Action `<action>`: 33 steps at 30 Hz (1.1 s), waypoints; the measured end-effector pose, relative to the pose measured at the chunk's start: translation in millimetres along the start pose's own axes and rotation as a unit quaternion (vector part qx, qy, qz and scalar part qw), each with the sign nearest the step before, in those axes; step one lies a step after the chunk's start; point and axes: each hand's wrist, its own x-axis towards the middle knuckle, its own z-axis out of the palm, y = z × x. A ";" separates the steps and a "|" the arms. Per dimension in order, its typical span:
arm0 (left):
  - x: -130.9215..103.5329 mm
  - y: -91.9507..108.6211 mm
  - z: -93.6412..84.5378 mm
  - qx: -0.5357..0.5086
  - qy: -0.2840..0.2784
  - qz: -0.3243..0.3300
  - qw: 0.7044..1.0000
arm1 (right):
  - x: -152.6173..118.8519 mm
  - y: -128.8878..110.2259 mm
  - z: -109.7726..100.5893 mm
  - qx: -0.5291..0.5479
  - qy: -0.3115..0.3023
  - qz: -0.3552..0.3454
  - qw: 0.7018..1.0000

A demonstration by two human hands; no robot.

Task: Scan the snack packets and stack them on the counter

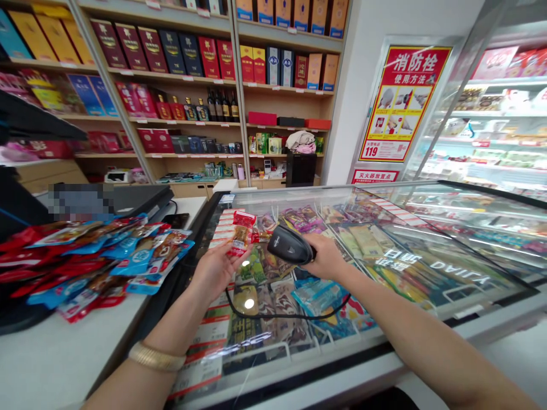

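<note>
Left hand (220, 267): grip pinched on a small red packet (242, 229), raised above the glass-topped freezer (333, 377); packet print too small to read. Right hand (327, 259): grip wrapped round a black scanner (287, 245), its nose near the packet. Wall poster (405, 103) reads "消防栓 使用方法", "119" lower left. Red and blue packets (141, 253) heaped on left worktop (77, 359).

Bright, cool-white light spreads evenly around my fingers (222, 253), leaving only soft shadows. Beside and just below my left ones, two round glare spots burn on the glass lid (410, 239); paler streaks cross it farther right. Past my right ones, the lit cooler shelves (508, 136) nearly wash out. To my left, the wooden shelves (106, 68) lean, distorted and blurred toward the edge, near a pixelated patch (81, 202).
</note>
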 end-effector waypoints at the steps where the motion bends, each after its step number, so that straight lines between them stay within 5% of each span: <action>1: 0.0 -0.8 0.1 0.013 0.001 0.009 1.000 | -0.3 -1.1 0.3 0.001 -0.004 -0.009 1.000; 12: 11.0 -1.6 -21.4 0.276 0.054 0.224 0.933 | -0.3 -9.9 -1.5 -0.023 -0.028 -0.037 0.999; 25: 6.9 -8.9 -22.5 0.385 0.030 0.299 0.873 | 1.2 -17.2 -2.3 0.005 -0.065 -0.055 0.996; 33: 4.6 -9.0 -18.6 0.395 -0.008 0.295 0.870 | 1.8 -17.7 -2.2 0.009 -0.097 -0.037 0.995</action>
